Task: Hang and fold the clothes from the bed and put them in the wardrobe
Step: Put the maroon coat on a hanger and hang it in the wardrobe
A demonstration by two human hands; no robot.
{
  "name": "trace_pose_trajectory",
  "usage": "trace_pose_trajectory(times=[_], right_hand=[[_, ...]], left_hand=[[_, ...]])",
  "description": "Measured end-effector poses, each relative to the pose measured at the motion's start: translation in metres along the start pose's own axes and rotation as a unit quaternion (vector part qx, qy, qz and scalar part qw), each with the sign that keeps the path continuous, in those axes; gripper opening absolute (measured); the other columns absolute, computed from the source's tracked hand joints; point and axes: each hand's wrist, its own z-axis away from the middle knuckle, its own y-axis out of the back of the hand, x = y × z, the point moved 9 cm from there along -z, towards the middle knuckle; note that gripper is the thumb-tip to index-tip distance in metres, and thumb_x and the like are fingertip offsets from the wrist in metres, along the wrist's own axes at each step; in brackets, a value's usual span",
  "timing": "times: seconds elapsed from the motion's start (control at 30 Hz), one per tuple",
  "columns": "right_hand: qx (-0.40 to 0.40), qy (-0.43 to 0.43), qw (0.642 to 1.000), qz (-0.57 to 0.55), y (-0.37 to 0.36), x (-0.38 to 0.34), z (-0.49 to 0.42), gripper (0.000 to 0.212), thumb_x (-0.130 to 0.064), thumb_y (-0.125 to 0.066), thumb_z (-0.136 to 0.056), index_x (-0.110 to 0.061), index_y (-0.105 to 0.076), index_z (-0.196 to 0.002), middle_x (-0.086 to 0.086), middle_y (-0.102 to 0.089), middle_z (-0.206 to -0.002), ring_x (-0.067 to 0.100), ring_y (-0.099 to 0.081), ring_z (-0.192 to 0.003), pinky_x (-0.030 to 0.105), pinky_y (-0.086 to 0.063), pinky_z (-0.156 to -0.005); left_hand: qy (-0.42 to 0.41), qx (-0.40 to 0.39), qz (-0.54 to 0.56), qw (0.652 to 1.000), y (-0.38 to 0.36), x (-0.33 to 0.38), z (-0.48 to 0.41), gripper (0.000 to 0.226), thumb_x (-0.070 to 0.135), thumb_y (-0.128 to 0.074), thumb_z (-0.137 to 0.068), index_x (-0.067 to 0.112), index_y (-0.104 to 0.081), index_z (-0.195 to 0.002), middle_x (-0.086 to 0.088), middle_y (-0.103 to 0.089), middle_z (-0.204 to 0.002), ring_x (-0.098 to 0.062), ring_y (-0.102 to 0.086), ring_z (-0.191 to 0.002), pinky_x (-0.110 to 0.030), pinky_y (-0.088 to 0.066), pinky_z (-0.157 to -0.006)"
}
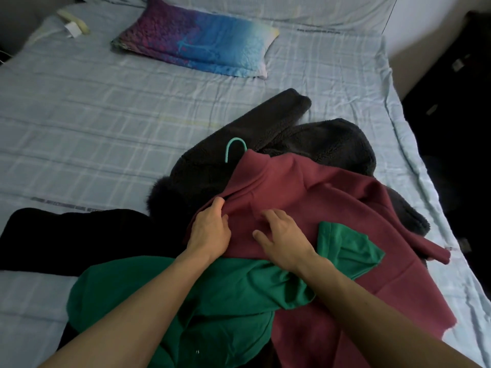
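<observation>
If tugged hard, with left hand [212, 229] grip pinching maroon coat [305, 187] and right hand [281, 235] grip apart, could unseat teal hanger [227, 154].

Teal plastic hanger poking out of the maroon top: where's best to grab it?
Probably by its curved teal hook, coming from above: only that part sticks out past the collar of the maroon top, over the dark fleece jacket; the rest is covered.
</observation>
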Motion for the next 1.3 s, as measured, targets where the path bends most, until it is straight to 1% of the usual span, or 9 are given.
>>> trace_pose_trajectory(times=[0.2, 0.37, 0.53, 0.63, 0.7, 0.77, 0.9, 1.07, 1.3], right_hand=[[0.140, 0.021, 0.990, -0.024, 0.093, -0.019, 0.023, 0.050, -0.022, -0.061, -0.089, -0.005, -0.050, -0.135, 0.016, -0.054, -0.133, 0.033, -0.049, -0.124, 0.038, -0.037, -0.108], [0.258, 0.063, 0.963, -0.046, 0.176, -0.042, 0.066, 0.056, -0.022, -0.057, -0.083, -0.002, -0.048, -0.134, 0.015, -0.054, -0.132, 0.032, -0.049, -0.123, 0.040, -0.036, -0.110], [0.287, 0.058, 0.955, 0.038, 0.232, -0.064, 0.113, 0.064, -0.024, -0.063, -0.082, -0.012, -0.045, -0.142, 0.014, -0.041, -0.149, 0.033, -0.035, -0.139, 0.047, -0.030, -0.114], [0.304, 0.069, 0.946, 0.091, 0.261, -0.082, 0.146, 0.061, -0.025, -0.063, -0.080, -0.013, -0.049, -0.139, 0.009, -0.048, -0.145, 0.033, -0.036, -0.140, 0.051, -0.026, -0.116], [0.312, 0.085, 0.941, 0.101, 0.278, -0.096, 0.169, 0.053, -0.023, -0.062, -0.081, -0.012, -0.053, -0.132, 0.008, -0.057, -0.132, 0.032, -0.044, -0.132, 0.051, -0.027, -0.114], [0.330, 0.108, 0.933, 0.097, 0.295, -0.110, 0.195, 0.041, -0.021, -0.060, -0.081, -0.010, -0.059, -0.120, 0.009, -0.063, -0.112, 0.031, -0.054, -0.112, 0.045, -0.034, -0.105], [0.346, 0.121, 0.927, 0.073, 0.316, -0.126, 0.243, 0.016, -0.017, -0.058, -0.084, -0.011, -0.060, -0.098, 0.007, -0.061, -0.090, 0.028, -0.053, -0.085, 0.043, -0.043, -0.081], [0.375, 0.123, 0.917, 0.063, 0.326, -0.138, 0.308, 0.004, -0.015, -0.056, -0.082, -0.014, -0.054, -0.085, 0.005, -0.057, -0.081, 0.027, -0.050, -0.077, 0.042, -0.042, -0.072], [0.417, 0.123, 0.901, 0.019, 0.327, -0.157, 0.397, 0.004, -0.015, -0.058, -0.084, -0.016, -0.054, -0.084, 0.001, -0.057, -0.079, 0.024, -0.050, -0.077, 0.044, -0.043, -0.076]], left_hand=[[-0.088, 0.076, 0.060, 0.991, 0.055, 0.050, 0.034, 0.015, 0.012, -0.054, -0.096, 0.015, -0.055, -0.111, -0.006, -0.068, -0.090, -0.024, -0.065, -0.080, -0.039, -0.053, -0.075], [-0.189, 0.123, 0.046, 0.973, 0.098, 0.105, 0.078, 0.013, 0.013, -0.059, -0.094, 0.014, -0.058, -0.107, -0.005, -0.067, -0.084, -0.025, -0.064, -0.074, -0.036, -0.052, -0.067], [-0.262, 0.144, 0.024, 0.954, 0.145, 0.154, 0.123, 0.018, 0.019, -0.055, -0.094, 0.012, -0.059, -0.111, -0.007, -0.069, -0.089, -0.025, -0.065, -0.078, -0.037, -0.054, -0.071], [-0.289, 0.163, -0.002, 0.943, 0.176, 0.176, 0.151, 0.023, 0.025, -0.052, -0.093, 0.013, -0.058, -0.111, -0.007, -0.068, -0.088, -0.027, -0.065, -0.076, -0.039, -0.054, -0.069], [-0.302, 0.169, -0.019, 0.938, 0.197, 0.190, 0.170, 0.028, 0.029, -0.048, -0.093, 0.012, -0.058, -0.113, -0.008, -0.068, -0.089, -0.029, -0.064, -0.078, -0.043, -0.054, -0.069], [-0.320, 0.176, -0.031, 0.930, 0.216, 0.203, 0.192, 0.032, 0.030, -0.044, -0.093, 0.010, -0.059, -0.114, -0.008, -0.067, -0.088, -0.030, -0.064, -0.078, -0.045, -0.053, -0.070], [-0.347, 0.201, -0.055, 0.914, 0.249, 0.227, 0.238, 0.034, 0.028, -0.044, -0.090, 0.007, -0.061, -0.112, -0.011, -0.068, -0.087, -0.033, -0.064, -0.076, -0.046, -0.054, -0.069], [-0.376, 0.218, -0.090, 0.896, 0.274, 0.249, 0.299, 0.032, 0.025, -0.046, -0.090, 0.007, -0.061, -0.111, -0.012, -0.067, -0.085, -0.034, -0.063, -0.075, -0.044, -0.052, -0.070], [-0.395, 0.248, -0.114, 0.877, 0.305, 0.264, 0.379, 0.024, 0.021, -0.051, -0.090, 0.009, -0.059, -0.109, -0.010, -0.065, -0.088, -0.033, -0.062, -0.077, -0.046, -0.050, -0.073]])
